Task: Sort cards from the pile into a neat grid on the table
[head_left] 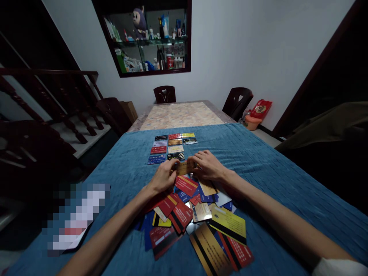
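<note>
Blue cloth (126,165), part-hidden card (184,167), possibly gold.

Home dining room — heart-cut chair (165,99), plush toy (139,21), stair railing (48,72)

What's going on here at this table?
A person is handling a gold card with both hands: the left hand is at one end and the right hand at the other. Just beyond them, ten cards lie face up in short rows on the blue cloth. Closer to the person, between the forearms, many more cards lie in a loose, overlapping pile.
</note>
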A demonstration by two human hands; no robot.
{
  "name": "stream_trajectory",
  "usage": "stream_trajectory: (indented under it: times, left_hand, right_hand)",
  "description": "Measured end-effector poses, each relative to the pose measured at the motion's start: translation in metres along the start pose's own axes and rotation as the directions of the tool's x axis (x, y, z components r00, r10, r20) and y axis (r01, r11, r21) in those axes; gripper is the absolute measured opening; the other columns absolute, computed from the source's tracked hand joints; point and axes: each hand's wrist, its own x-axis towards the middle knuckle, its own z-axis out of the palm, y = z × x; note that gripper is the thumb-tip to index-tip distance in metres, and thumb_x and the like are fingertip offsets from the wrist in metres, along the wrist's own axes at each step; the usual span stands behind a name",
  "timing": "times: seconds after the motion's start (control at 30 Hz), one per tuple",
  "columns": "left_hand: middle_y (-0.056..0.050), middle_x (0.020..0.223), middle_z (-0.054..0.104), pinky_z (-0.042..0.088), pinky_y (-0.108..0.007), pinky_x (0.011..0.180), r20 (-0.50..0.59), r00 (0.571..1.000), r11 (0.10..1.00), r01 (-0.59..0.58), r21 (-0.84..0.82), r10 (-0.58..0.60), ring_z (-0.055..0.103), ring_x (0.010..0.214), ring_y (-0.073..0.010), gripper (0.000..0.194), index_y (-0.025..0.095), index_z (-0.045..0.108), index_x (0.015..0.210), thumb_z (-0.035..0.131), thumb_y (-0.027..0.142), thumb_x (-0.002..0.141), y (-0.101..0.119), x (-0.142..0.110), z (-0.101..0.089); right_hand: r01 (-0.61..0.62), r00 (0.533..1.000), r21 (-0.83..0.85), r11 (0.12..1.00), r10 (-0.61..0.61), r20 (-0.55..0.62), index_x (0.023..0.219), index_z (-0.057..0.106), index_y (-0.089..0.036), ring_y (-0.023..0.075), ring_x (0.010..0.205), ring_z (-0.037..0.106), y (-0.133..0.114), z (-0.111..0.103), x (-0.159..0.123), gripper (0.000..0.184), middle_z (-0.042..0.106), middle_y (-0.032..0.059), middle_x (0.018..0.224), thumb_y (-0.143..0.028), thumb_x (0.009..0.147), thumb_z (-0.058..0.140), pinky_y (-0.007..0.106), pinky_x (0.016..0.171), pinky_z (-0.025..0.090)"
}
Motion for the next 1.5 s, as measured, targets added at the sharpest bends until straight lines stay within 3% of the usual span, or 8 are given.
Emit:
stream_trajectory:
  times: [0.23,0.47,0.93,1.23,1.5]
  left_hand:
    - [-0.008,0.102,0.068,0.052,-0.038,0.09,-0.03,0.999,0.999,0.036,0.028,-0.035,0.063,0.094,-0.021,0.035,0.018,0.06,0.112,0.05,0.008,0.08,-0.004,-0.002,0.005]
    - [-0.007,0.103,0.068,0.052,-0.037,0.09,-0.038,0.999,1.0,0.026,0.002,-0.026,0.063,0.095,-0.0202,0.036,0.019,0.058,0.113,0.047,0.006,0.081,0.0,-0.003,0.006]
    - [-0.01,0.115,0.064,0.05,-0.042,0.097,-0.116,0.992,0.999,-0.039,0.022,0.041,0.059,0.106,-0.0229,0.044,0.017,0.054,0.119,0.051,0.006,0.077,-0.004,-0.001,0.008]
    - [-0.013,0.116,0.06,0.048,-0.045,0.097,-0.003,0.998,0.994,-0.057,0.09,0.058,0.055,0.106,-0.0263,0.051,0.015,0.048,0.127,0.054,0.009,0.077,0.0,0.001,0.0]
    - [-0.016,0.118,0.059,0.047,-0.05,0.098,0.029,0.997,0.988,-0.078,0.137,0.075,0.055,0.11,-0.0294,0.051,0.014,0.045,0.131,0.055,0.016,0.082,-0.004,0.0,-0.002]
  right_hand:
    - [-0.159,0.985,0.042,0.986,0.155,0.081,0.131,0.052,-0.021,0.023,0.096,0.056,-0.01,-0.001,0.002,0.043,0.067,0.0093,0.109,-0.026,0.089,0.061,0.033,0.081,0.028]
    - [-0.226,0.97,0.03,0.974,0.223,0.1,0.131,0.053,-0.02,0.0248,0.102,0.054,-0.017,-0.001,0.004,0.042,0.066,0.0103,0.111,-0.023,0.089,0.059,0.035,0.083,0.029]
    - [-0.196,0.981,0.042,0.98,0.196,0.009,0.132,0.051,-0.02,0.026,0.106,0.047,-0.014,0.002,0.003,0.054,0.057,0.0113,0.114,-0.029,0.081,0.069,0.036,0.087,0.034]
    - [-0.211,0.977,-0.008,0.977,0.211,0.007,0.134,0.049,-0.017,0.0287,0.108,0.046,-0.012,0.004,0.004,0.056,0.058,0.014,0.118,-0.029,0.082,0.067,0.038,0.088,0.034]
    - [-0.206,0.978,0.0,0.979,0.205,0.026,0.131,0.052,-0.017,0.0284,0.107,0.046,-0.012,-0.004,0.003,0.052,0.059,0.014,0.117,-0.031,0.084,0.067,0.039,0.086,0.034]
